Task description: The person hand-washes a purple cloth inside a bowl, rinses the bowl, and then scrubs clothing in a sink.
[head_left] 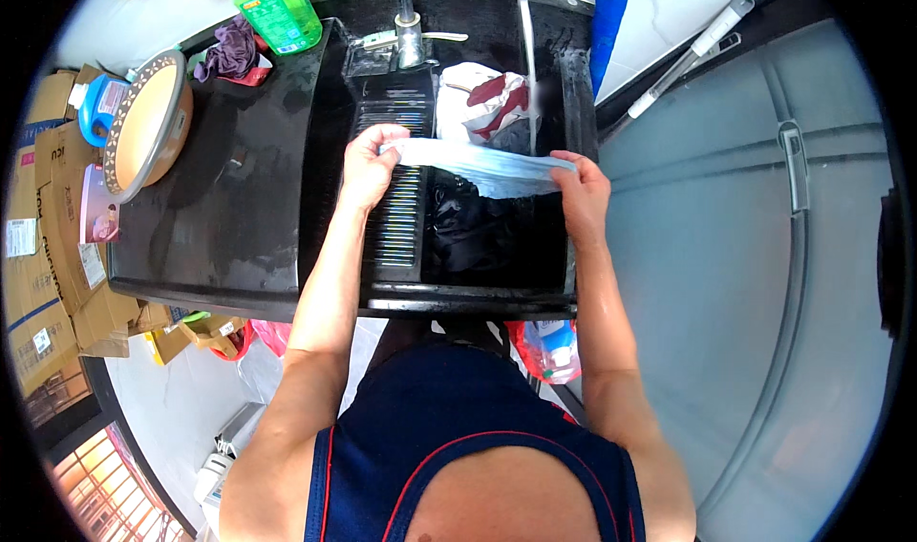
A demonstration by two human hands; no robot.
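Note:
A light blue cloth point(478, 165) is stretched between my hands above the sink. My left hand point(371, 165) grips its left end over the ribbed washboard point(390, 222), and my right hand point(583, 189) pinches the other end near the basin's right side. Below the cloth, a dark, wet garment point(463, 232) lies in the black basin point(530, 275). Behind it is a white and maroon bundle of fabric point(468, 98), beside a thin vertical stream or pipe point(528, 64) under a tap.
The left counter point(239, 179) holds a tan bowl point(143, 122), green bottle point(277, 7), purple cloth point(234, 50) and blue jug point(95, 107). Cardboard boxes point(57, 275) stand left. A blue umbrella point(607, 31) and a frosted glass door point(707, 284) are on the right.

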